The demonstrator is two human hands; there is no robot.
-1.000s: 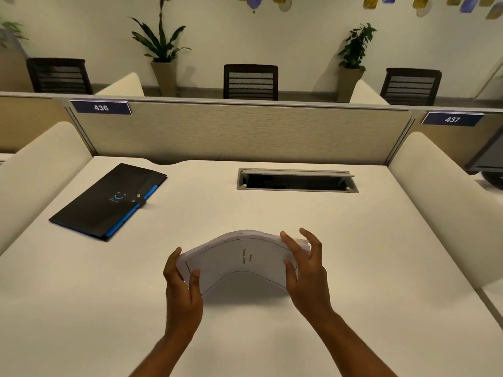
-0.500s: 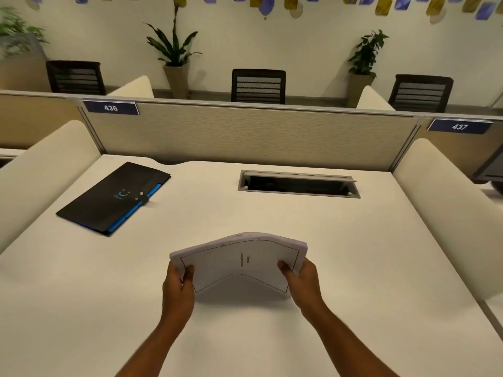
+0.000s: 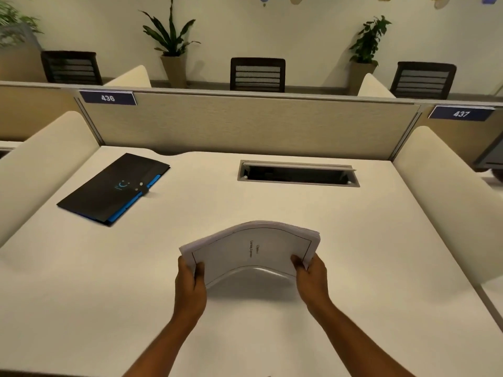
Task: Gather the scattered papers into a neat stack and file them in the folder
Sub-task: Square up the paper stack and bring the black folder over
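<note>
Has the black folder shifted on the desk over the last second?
No. The black folder lies at the same angle, left of the cable slot; only the camera moved.

One paper stack (image 3: pixel 253 250), one folder (image 3: pixel 109 189), two hands, three chairs, three potted plants, two number plates.

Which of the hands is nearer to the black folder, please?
The left hand: it grips the paper stack's left end, the side where the folder lies. The right hand grips the far end.
</note>
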